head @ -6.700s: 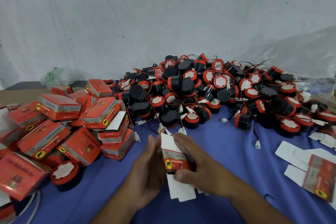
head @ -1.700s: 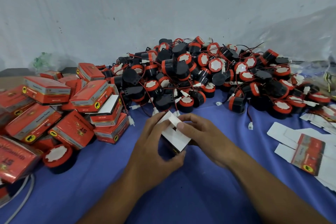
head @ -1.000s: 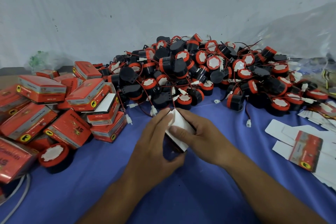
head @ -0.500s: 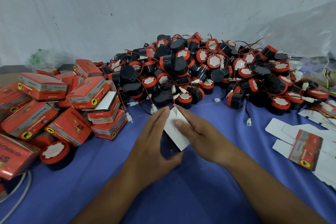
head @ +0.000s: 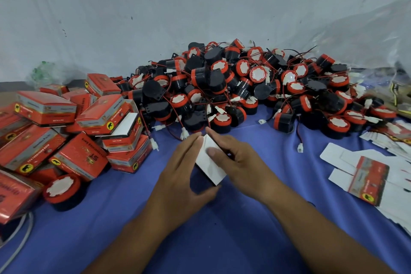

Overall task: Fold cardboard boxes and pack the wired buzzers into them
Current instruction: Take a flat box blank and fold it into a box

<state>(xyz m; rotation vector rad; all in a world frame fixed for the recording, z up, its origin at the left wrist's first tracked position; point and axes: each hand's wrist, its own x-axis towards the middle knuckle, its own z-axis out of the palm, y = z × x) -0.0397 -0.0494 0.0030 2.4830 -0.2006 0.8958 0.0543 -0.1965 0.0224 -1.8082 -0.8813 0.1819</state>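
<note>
A small cardboard box [head: 210, 165] sits between my hands at the centre of the blue cloth, its white flaps facing up. My left hand [head: 178, 176] grips its left side, with the thumb under its near corner. My right hand [head: 235, 162] holds the right side and its thumb presses a white flap down. A big pile of black-and-red wired buzzers [head: 233, 87] lies just behind the box. One buzzer [head: 62, 191] stands alone at the left.
Several folded red boxes [head: 82, 122] are heaped at the left. Flat unfolded box blanks [head: 367, 176] lie at the right. A grey cable [head: 20, 238] curls at the lower left. A white wall rises behind the pile, with clear plastic sheeting [head: 367, 35] at the right.
The flat blank was opened into a box shape. Over the last second my right thumb has pushed the white flaps flatter onto the box end, while both hands stayed in place.
</note>
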